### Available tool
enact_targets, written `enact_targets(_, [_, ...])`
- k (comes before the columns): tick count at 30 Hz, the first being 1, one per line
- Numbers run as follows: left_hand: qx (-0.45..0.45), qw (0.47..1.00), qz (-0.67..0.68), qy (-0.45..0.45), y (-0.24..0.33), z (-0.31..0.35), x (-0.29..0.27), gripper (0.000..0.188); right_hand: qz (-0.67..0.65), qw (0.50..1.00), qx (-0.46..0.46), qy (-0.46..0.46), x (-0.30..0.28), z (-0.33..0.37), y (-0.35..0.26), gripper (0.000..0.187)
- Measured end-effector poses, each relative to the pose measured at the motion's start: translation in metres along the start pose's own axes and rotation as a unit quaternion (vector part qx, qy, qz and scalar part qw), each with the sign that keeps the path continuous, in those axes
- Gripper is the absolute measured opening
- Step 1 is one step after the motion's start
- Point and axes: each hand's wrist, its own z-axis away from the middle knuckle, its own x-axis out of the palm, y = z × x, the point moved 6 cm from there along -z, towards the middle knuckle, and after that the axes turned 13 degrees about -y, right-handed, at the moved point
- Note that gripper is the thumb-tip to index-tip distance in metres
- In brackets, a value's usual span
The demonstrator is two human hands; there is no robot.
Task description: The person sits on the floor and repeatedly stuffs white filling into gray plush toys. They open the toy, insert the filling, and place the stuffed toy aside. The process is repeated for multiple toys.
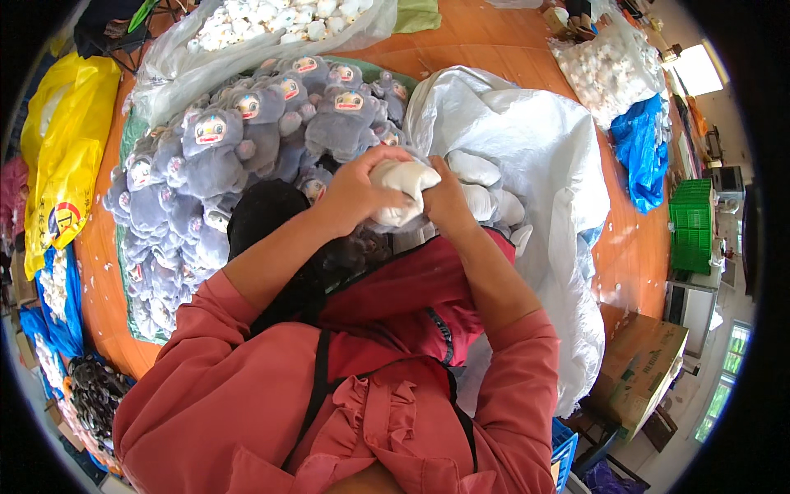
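Observation:
In front of me, over my lap, I hold a plump white stuffed pouch (401,183) between both hands. My left hand (360,191) wraps round its left side, with the fingers curled over it. At the pouch's right edge, my right hand (447,196) is closed, its fingertips partly hidden. Some grey fabric shows behind and under the pouch; I cannot tell whether it is joined to it. Just right of my right hand, similar white stuffed pieces (475,168) lie in a large white woven sack (535,140).
Many grey plush dolls (255,123) are heaped ahead and to the left. Beyond them lies a clear bag of small white pieces (280,20). A yellow bag (66,140) is at far left. On the right are a blue bag (642,156), a green crate (691,225) and a cardboard box (638,362).

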Motion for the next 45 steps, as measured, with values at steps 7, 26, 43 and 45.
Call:
enact_targets(7, [-0.092,0.926,0.367,-0.007,-0.019,-0.008,-0.022,0.053,-0.359,0.924,0.042,-0.126,0.011,0.013,-0.029,0.069])
enact_targets(26, [-0.075,0.996,-0.022,-0.034,-0.007,0.002,-0.010,0.055,-0.252,0.950,0.085,-0.163,0.022,0.016,-0.016,0.093])
enact_targets(43, [0.141,0.897,-0.417,-0.031,0.009,0.012,0.019,0.066,-0.052,0.997,0.041,-0.035,-0.007,0.004,0.011,0.057])
enact_targets(45, [0.160,0.870,-0.466,-0.022,0.006,0.013,0.022,0.065,-0.078,0.996,0.018,-0.049,-0.007,0.002,0.015,0.056])
